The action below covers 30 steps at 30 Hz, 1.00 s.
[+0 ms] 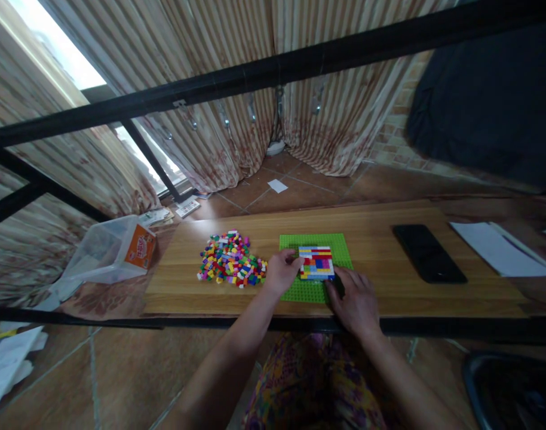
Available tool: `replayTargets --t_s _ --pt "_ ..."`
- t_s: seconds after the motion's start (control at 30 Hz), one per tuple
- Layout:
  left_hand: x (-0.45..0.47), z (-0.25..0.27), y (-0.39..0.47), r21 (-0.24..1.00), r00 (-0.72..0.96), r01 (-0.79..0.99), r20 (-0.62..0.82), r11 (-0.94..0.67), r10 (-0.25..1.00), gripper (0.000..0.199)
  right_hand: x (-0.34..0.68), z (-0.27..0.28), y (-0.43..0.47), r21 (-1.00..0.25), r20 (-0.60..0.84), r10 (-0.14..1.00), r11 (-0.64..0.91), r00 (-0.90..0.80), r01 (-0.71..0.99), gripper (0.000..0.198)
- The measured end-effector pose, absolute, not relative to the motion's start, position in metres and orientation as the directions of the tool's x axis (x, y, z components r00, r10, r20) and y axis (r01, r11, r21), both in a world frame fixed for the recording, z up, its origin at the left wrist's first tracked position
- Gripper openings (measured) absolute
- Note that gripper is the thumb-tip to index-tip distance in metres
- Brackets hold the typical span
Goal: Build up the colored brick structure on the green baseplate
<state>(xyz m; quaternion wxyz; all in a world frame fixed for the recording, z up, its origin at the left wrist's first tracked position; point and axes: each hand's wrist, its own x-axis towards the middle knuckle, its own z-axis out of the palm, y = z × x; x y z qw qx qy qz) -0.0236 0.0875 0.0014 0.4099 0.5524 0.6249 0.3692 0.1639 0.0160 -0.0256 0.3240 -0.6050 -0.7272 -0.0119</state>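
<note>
So, bench (376, 257): wood-look top across mid-frame
Room: striped curtains (237, 140) up top, tiled floor (134, 370) below
Brick panel (318, 263): on the green baseplate (305, 292), centre frame
Left hand (282, 272): at panel's left edge, can't tell if gripping
Right hand (356, 298): at its lower-right corner, grip unclear too

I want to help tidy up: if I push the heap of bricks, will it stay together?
Probably not: the bricks look loose and heaped, so they'd likely spread. They look tiny, so each is probably light. They look blocky, so they may slide rather than roll.
</note>
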Motion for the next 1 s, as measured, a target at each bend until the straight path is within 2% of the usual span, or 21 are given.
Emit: replayTargets --t_s 0.37,0.53,0.7,0.87,1.0 --pt "-0.017 0.02 0.07 0.858 -0.027 0.514 -0.005 0.018 1.0 0.023 0.166 -0.029 0.017 -0.317 0.536 0.84 0.301 -0.092 0.899 0.038" --pt "-0.025 0.027 0.05 0.871 -0.091 0.491 0.062 -0.009 0.994 0.026 0.169 -0.036 0.019 -0.282 0.563 0.819 0.317 -0.111 0.905 0.042" --pt "-0.065 0.027 0.033 0.878 -0.084 0.475 0.106 -0.054 0.991 0.019 0.171 -0.043 0.02 -0.267 0.582 0.806 0.318 -0.11 0.91 0.044" --pt "-0.124 0.026 0.041 0.883 -0.275 0.469 0.136 0.009 0.952 0.018 0.172 -0.045 0.021 -0.246 0.59 0.797 0.33 -0.13 0.912 0.046" --pt "-0.164 0.027 0.058 0.808 -0.409 0.575 0.149 0.127 0.901 0.023 0.173 -0.045 0.021 -0.244 0.602 0.787 0.341 -0.134 0.908 0.045"
